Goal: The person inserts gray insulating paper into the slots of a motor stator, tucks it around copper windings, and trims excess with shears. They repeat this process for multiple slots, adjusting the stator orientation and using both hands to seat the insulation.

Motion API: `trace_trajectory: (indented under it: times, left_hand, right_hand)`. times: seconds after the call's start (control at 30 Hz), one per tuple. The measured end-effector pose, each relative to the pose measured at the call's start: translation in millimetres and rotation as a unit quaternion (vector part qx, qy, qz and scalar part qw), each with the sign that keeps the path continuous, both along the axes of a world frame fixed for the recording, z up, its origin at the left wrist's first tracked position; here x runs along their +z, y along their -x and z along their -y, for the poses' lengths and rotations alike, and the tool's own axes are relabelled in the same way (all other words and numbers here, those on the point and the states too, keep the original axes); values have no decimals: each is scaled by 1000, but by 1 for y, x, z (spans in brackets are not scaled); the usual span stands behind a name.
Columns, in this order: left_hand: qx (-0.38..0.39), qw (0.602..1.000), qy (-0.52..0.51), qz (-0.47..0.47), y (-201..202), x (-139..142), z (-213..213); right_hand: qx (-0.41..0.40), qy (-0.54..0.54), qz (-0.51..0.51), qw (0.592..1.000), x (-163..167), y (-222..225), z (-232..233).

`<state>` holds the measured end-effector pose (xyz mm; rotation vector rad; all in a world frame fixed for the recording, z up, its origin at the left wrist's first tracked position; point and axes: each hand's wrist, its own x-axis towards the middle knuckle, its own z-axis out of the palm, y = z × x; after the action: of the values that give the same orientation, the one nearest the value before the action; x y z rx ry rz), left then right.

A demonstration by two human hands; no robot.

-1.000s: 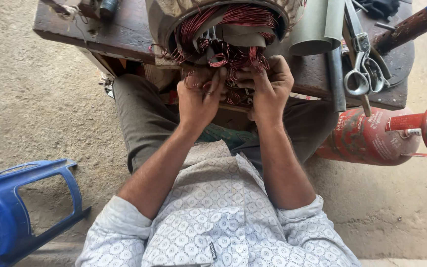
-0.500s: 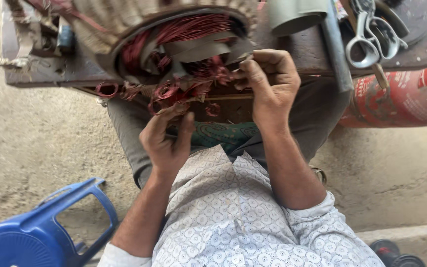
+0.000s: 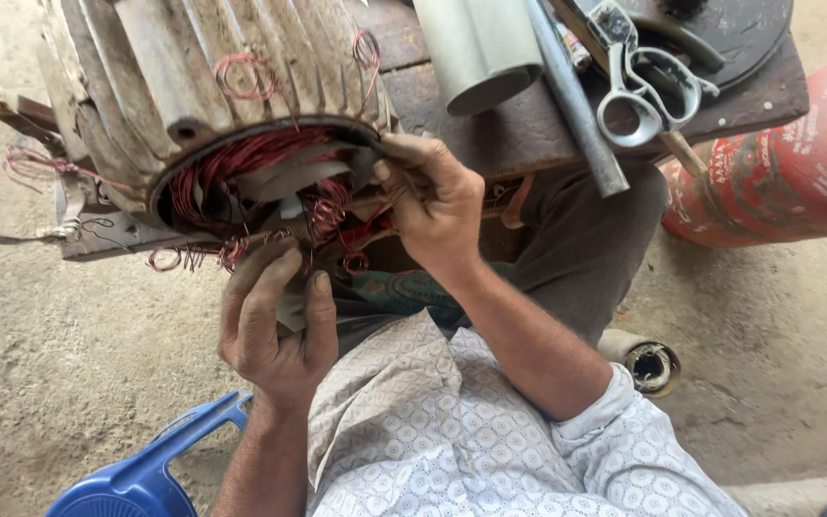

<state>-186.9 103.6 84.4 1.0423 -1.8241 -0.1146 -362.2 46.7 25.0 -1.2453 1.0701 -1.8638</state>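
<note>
A grey ribbed motor housing (image 3: 193, 77) lies on its side on a dark wooden bench (image 3: 490, 124), its open end facing me. Red copper wire windings (image 3: 241, 177) fill the opening and stray loops hang below it. My right hand (image 3: 433, 201) grips the rim of the housing at its right side, fingers curled over the edge. Just under the opening, my left hand (image 3: 275, 321) has its fingers bent around loose ends of the red wire and a pale strip of insulation paper.
On the bench lie a grey plastic pipe (image 3: 476, 53), a metal rod (image 3: 576, 105) and scissors (image 3: 638, 81). A red gas cylinder (image 3: 777, 163) lies at the right. A blue plastic stool (image 3: 145, 469) stands at lower left on the concrete floor.
The view has swung so the motor now sits at the left. My left hand has dropped below the opening; my right hand stays on the rim.
</note>
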Motion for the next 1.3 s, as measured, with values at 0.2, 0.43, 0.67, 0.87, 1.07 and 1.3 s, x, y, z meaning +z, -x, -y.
trace_trajectory:
  times: [0.2,0.43,0.67,0.87,1.07,1.3]
  left_hand:
    - [19,1000,-12,2,18,-2,9]
    - [24,999,-30,37,34,-15,7]
    - [0,991,-131,-10,41,-30,28]
    - [60,978,-190,57,38,-28,46]
    - [16,983,-145,114,39,-35,56]
    - [6,987,-83,137,29,-48,62]
  right_hand:
    - [32,-7,47,998,-13,7,3]
    - [-12,69,-22,997,-18,21,6]
    - [-36,90,-122,988,-9,36,6]
    - [-23,25,-44,998,-7,26,12]
    - [-16,41,-69,997,-3,23,16]
    - [-10,14,-78,997,2,18,22]
